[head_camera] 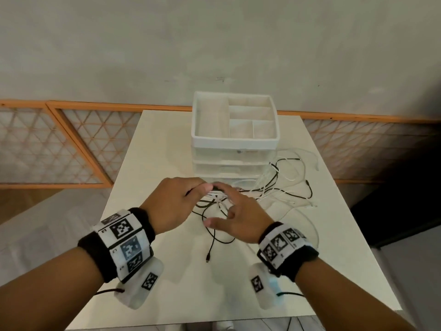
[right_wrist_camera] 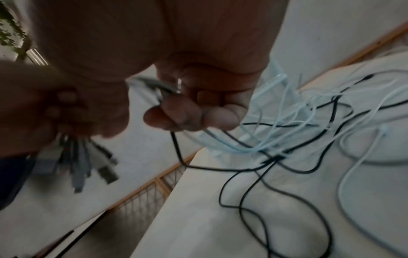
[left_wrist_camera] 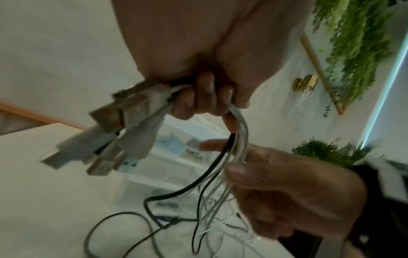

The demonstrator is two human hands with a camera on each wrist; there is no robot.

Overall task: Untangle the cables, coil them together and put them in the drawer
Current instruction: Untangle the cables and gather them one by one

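Wrist-mounted trackers [head_camera: 126, 244] fill the head view's lower frame. Cables [head_camera: 284, 185] trail at centre right, before the closed drawer unit [head_camera: 235, 163]. Left hand [head_camera: 175, 201] clamps the USB plug ends [left_wrist_camera: 114, 129]; right hand [head_camera: 241, 218] pinches the strands. Risk: pulling may tighten remaining crossings; loose ends may snag.

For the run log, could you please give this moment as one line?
left hand: grips plug ends | right hand: holds cables | drawers: closed
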